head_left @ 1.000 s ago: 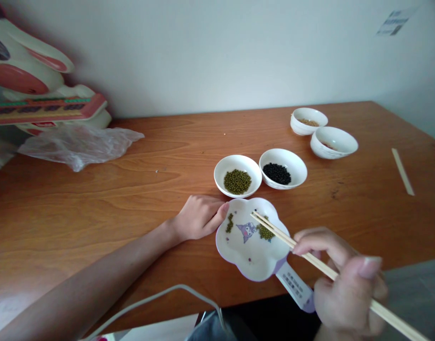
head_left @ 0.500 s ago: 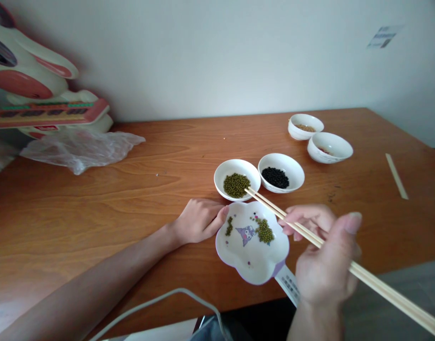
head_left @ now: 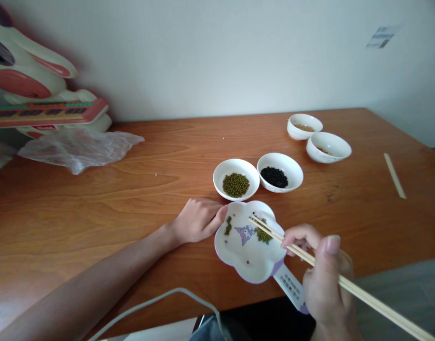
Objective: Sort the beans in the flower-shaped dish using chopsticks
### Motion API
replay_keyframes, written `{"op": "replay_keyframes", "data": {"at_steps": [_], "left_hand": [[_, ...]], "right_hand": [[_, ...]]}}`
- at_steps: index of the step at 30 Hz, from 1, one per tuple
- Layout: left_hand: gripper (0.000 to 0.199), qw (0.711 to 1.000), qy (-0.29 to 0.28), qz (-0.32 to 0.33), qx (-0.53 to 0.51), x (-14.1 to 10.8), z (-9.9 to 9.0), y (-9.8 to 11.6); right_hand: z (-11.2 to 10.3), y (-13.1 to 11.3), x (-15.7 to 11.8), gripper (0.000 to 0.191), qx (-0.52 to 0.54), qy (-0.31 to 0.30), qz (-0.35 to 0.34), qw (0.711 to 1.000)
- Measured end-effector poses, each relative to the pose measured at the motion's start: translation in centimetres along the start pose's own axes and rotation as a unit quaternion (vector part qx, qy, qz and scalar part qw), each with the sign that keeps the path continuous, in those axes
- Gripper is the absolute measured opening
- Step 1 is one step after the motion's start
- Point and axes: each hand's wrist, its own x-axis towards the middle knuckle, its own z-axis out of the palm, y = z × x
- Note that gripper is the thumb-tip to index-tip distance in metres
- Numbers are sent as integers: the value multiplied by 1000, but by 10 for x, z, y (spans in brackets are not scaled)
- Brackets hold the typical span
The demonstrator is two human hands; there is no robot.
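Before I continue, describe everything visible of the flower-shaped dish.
The flower-shaped dish, shallow, white, purple-edged and plastic-looking, sits upright on the table. A cartoon figure is printed inside; the labelled handle points lower right. It holds two clusters of green beans. The left hand touches its rim; chopsticks reach over it, contact unclear.
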Motion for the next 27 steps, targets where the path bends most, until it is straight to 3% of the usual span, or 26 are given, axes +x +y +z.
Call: {"op": "replay_keyframes", "data": {"at_steps": [11,27], "left_hand": [[45,1000,-8,-5,4,-1,1,-1],[46,1000,-8,-2,10,0,0,0]], "right_hand": [[8,1,3,68,-33,-2,-8,999],[4,1,4,71,-45,-5,-27,999]]}}
